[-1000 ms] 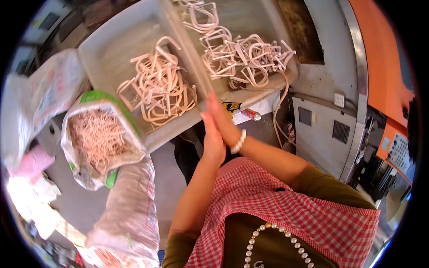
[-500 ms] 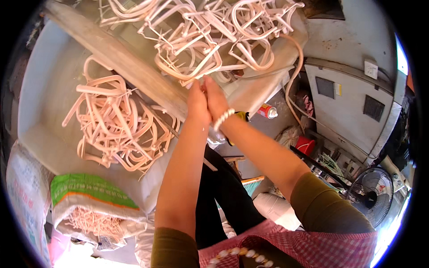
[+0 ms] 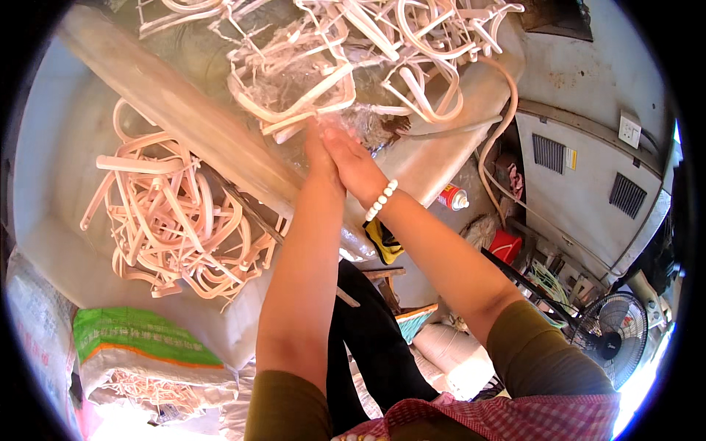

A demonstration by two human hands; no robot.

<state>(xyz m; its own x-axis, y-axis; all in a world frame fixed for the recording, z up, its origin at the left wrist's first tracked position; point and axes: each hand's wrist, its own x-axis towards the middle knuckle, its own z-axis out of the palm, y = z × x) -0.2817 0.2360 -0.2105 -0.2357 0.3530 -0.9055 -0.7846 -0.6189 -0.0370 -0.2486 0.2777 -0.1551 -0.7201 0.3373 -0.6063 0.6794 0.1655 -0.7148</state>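
Note:
My left hand [image 3: 317,151] and my right hand [image 3: 351,156] are pressed together at the near edge of a tangled heap of pale pink moulded plastic strips [image 3: 323,88]. Their fingertips point away from me and partly hide one another. Beside the fingertips lies the end of a pale strip; whether I grip it cannot be made out. A clear, shiny, blurred patch [image 3: 368,125], film or water, shows around the fingers. White beads form a bracelet [image 3: 381,200] on my right wrist. A second heap of curved pink strips [image 3: 173,213] lies to the left.
A long wooden beam [image 3: 184,110] runs between the two heaps, across a pale basin [image 3: 59,184]. Below left stands a green and white sack [image 3: 147,334] of thin scraps. At right are a spray can [image 3: 453,197], a hose [image 3: 507,95], a grey cabinet [image 3: 588,176] and a black fan [image 3: 610,342].
The view has shifted, moving the surroundings in the picture. My hands stay together, the right now lying more across the left. Strips near my fingertips have shifted, and the shiny patch is more visible.

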